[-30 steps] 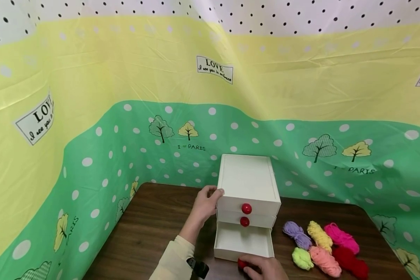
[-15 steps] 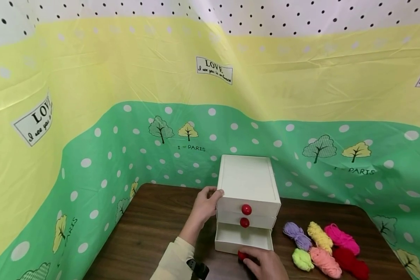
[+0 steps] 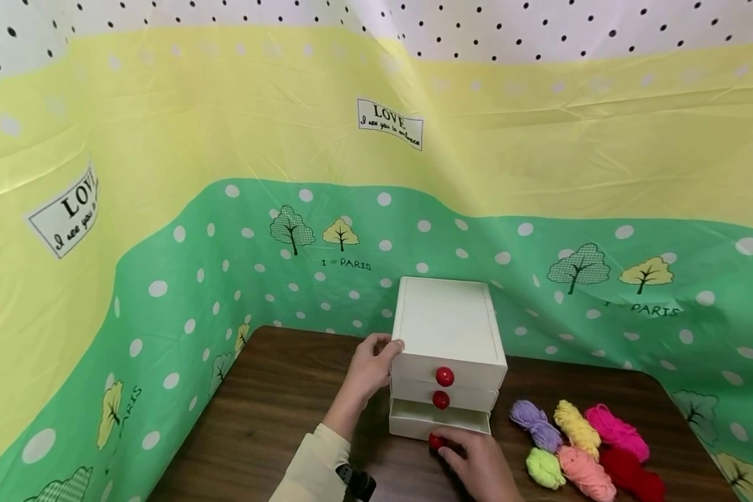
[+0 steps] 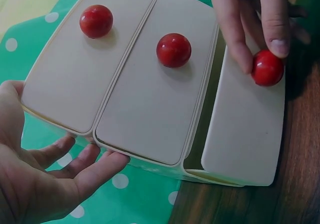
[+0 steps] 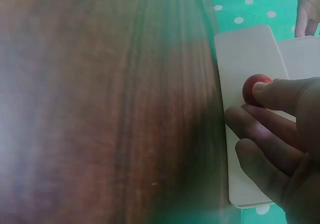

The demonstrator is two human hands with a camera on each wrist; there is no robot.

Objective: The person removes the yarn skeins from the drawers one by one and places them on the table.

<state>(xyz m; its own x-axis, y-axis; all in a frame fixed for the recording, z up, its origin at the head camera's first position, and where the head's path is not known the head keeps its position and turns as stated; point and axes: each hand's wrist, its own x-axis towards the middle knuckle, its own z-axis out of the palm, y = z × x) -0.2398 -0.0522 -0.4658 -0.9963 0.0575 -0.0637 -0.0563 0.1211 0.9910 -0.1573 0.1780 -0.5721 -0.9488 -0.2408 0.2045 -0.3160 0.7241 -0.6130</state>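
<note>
A white drawer cabinet point(image 3: 448, 317) has three drawers, each with a round red knob. My left hand point(image 3: 369, 366) holds its upper left front corner, thumb over the top edge; in the left wrist view the fingers point(image 4: 95, 171) lie along the side wall. My right hand point(image 3: 480, 464) pinches the lowest red knob point(image 4: 268, 68) between thumb and fingers. That bottom drawer point(image 3: 404, 427) sticks out a short way, with a narrow strip of its inside showing. The middle drawer point(image 4: 155, 94) and the top drawer point(image 4: 75, 59) are pushed in.
Right of the cabinet lie several yarn skeins: purple point(image 3: 535, 424), yellow point(image 3: 577, 427), pink point(image 3: 616, 432), lime point(image 3: 544, 467), coral point(image 3: 586, 473) and dark red point(image 3: 632, 475). A dark wooden table point(image 3: 245, 418) carries everything. A patterned curtain point(image 3: 326, 300) hangs behind.
The bottom drawer has slid inward, away from me, with my right hand moving along on its knob. Less of its inside shows. My left hand stays at the cabinet's corner.
</note>
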